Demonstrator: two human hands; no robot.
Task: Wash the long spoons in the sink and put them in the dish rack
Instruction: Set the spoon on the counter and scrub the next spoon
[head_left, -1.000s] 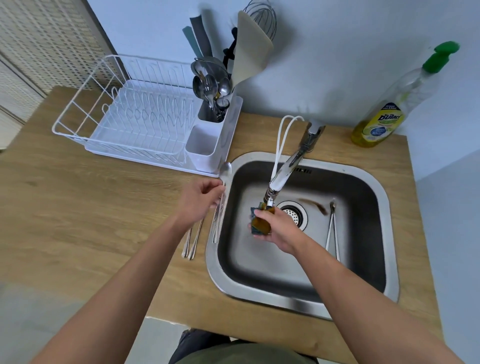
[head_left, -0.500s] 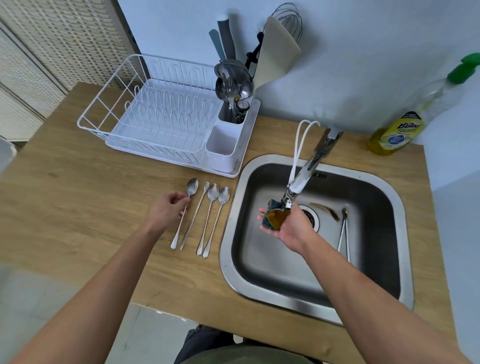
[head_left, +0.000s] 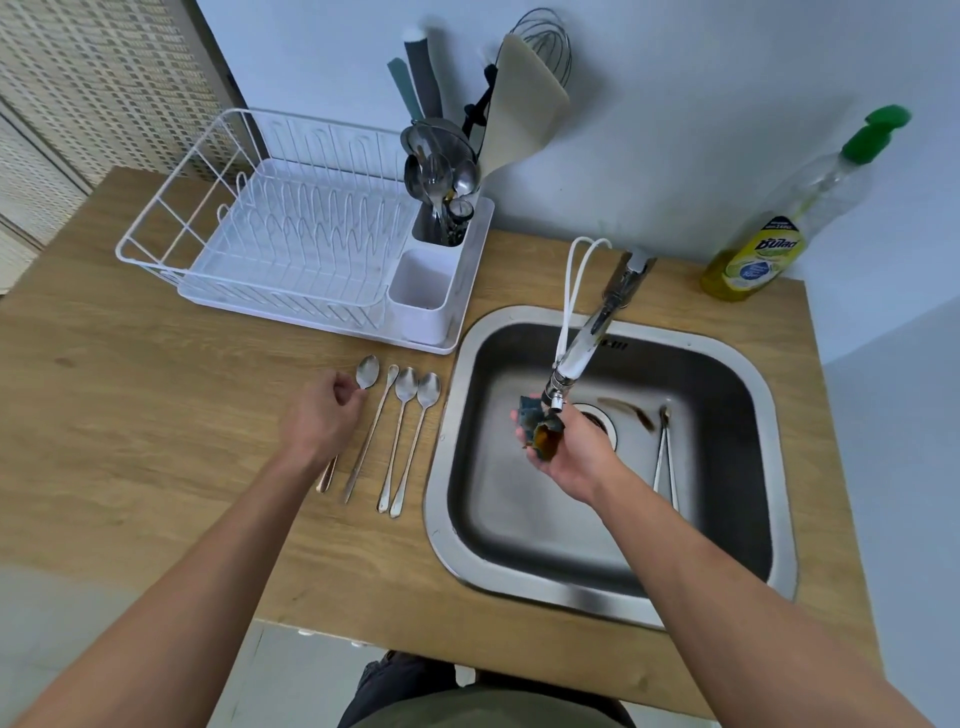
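Your left hand (head_left: 324, 415) has shifted from the sink-side spoon to the leftmost long spoon (head_left: 367, 372), fingers pinching its neck on the bench (head_left: 130, 441). Your right hand (head_left: 563, 447) grips the sponge (head_left: 543, 434) under the faucet (head_left: 576, 353). Three spoons (head_left: 410, 415) wait beside; washing begins next.

A wooden table (head_left: 130, 426) carries everything. At its back left stands a white dish rack (head_left: 291, 234), its cutlery holder on the side toward the sink. A steel sink (head_left: 774, 395) is set into the right half of the table. Between rack and sink, just beside the sink's left rim, four long spoons (head_left: 402, 436) lie side by side on the wood, bowls toward the rack. A dish soap bottle (head_left: 769, 244) with a green cap stands at the back right corner, against the wall.
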